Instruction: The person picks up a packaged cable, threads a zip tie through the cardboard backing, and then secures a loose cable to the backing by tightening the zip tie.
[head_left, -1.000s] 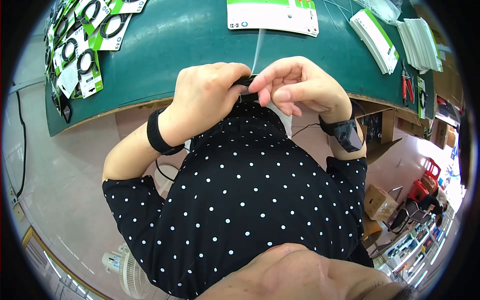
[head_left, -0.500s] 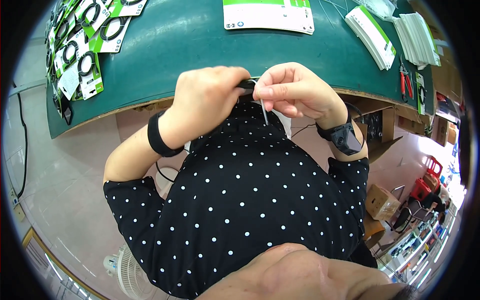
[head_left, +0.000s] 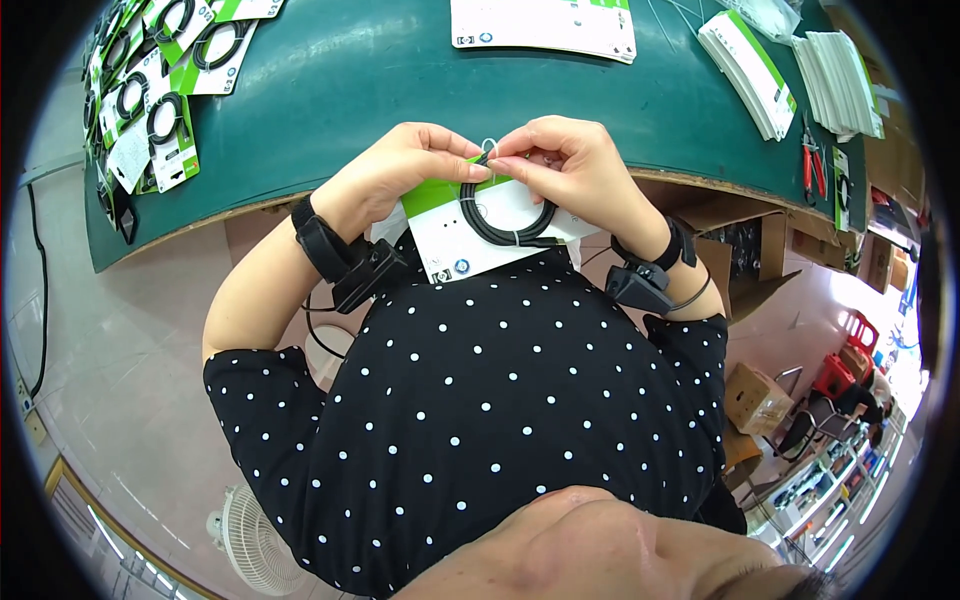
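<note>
A white and green backing card is tilted between my hands at the table's near edge, with a coiled black cable on its face. A thin pale tie loops up at the top of the coil. My left hand is closed, thumb and fingers pinching at the card's top edge beside that loop. From the other side, my right hand is closed in a pinch on the tie, its thumb over the coil's upper part. Another pale tie crosses the coil's lower part.
Carded cables lie heaped at the table's left. A flat card stack sits at the far middle, and further card stacks at the right. Red-handled pliers lie near the right edge of the green table.
The card and cable have turned from nearly edge-on to face up, so the coil now shows. My left hand has rolled over, and both hands now meet at the coil's top.
</note>
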